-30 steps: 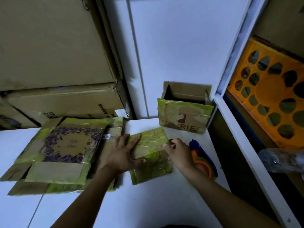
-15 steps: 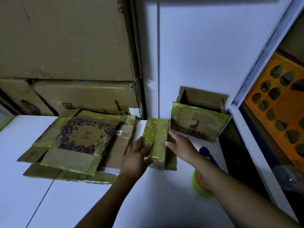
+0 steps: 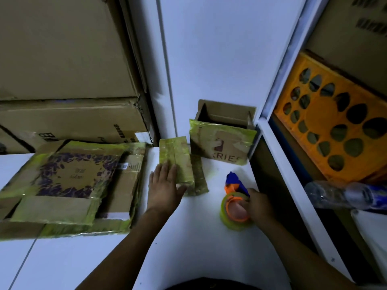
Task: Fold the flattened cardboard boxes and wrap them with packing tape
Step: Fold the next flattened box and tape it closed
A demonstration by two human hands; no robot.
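White table [image 3: 188, 258] holds the folded box [image 3: 178, 162], lengthwise toward the wall [image 3: 209, 59]. Left hand [image 3: 165, 185] presses it flat-fingered; right hand [image 3: 258, 208] grips tape [image 3: 227, 219] beside it.

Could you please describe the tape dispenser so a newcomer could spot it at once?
On the white table, look right of the folded cardboard bundle, before the open box. The right hand grips the tape dispenser: the only orange-and-blue thing there, carrying a yellowish tape roll.

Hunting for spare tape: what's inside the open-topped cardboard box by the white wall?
Only bare brown inner walls of the open-topped cardboard box show. Its green-taped front side hides the lower interior and floor, so any contents cannot be told.
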